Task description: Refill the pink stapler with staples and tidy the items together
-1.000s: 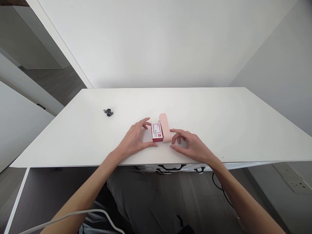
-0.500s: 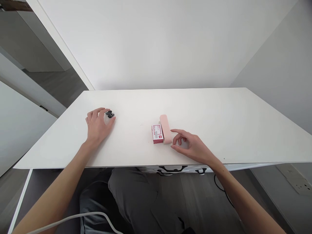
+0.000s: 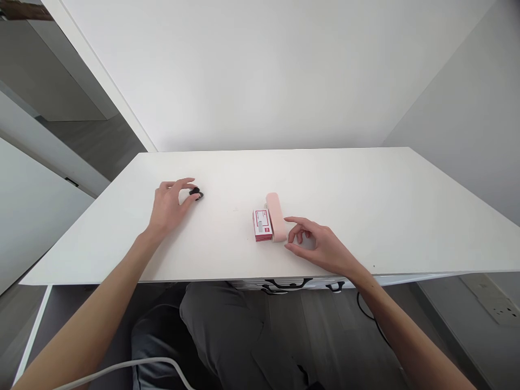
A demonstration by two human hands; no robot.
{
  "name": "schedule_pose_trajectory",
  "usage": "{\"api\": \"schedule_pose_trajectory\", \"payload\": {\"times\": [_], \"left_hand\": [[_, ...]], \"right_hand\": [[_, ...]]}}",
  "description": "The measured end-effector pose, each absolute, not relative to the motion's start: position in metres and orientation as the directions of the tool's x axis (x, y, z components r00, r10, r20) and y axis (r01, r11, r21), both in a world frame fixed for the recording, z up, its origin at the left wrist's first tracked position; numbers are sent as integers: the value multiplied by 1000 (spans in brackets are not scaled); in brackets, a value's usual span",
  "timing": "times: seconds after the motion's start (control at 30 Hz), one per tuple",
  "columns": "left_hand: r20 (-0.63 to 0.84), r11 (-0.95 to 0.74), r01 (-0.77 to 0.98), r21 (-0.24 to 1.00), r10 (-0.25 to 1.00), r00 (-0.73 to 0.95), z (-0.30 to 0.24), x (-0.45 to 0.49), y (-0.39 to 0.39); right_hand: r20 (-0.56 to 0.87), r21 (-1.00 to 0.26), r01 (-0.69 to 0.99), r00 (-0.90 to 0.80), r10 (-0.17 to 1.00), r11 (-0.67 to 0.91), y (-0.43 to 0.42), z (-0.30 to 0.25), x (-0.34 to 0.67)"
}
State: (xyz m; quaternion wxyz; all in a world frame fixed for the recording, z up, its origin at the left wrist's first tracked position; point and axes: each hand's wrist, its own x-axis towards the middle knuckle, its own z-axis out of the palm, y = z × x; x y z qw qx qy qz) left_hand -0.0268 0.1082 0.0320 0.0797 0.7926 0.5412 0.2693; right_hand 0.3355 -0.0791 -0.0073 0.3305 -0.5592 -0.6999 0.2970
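Note:
At the left of the tabletop, my left hand [image 3: 171, 205] has its thumb and fingertips closed around a small black object [image 3: 197, 192], which the fingers partly cover; its exact kind is too small to make out. My right hand [image 3: 317, 245] rests near the front edge with thumb and forefinger apart, holding nothing. Its fingertips are right beside a slim pink case [image 3: 276, 218] with rounded ends. Against the left side of this case sits a small white and red box [image 3: 262, 223] with printing on it.
The white tabletop [image 3: 345, 195] meets a white wall [image 3: 260, 76] at the back. Below the front edge are drawers with black handles [image 3: 289, 284]. A white cable [image 3: 134, 362] runs across my lap at the lower left.
My left hand has moved a little to the right, and the black object with it, the fingers now closer around it. My right hand, the pink case and the box stay put.

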Motion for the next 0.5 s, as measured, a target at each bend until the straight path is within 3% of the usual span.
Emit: {"api": "schedule_pose_trajectory", "payload": {"times": [0.3, 0.5], "left_hand": [[242, -638, 592, 493, 754, 610, 44, 50, 85], [210, -740, 514, 434, 638, 740, 31, 72, 88]], "right_hand": [[142, -777, 593, -157, 977, 209, -78, -6, 335], [137, -798, 567, -160, 977, 205, -78, -5, 334]]}}
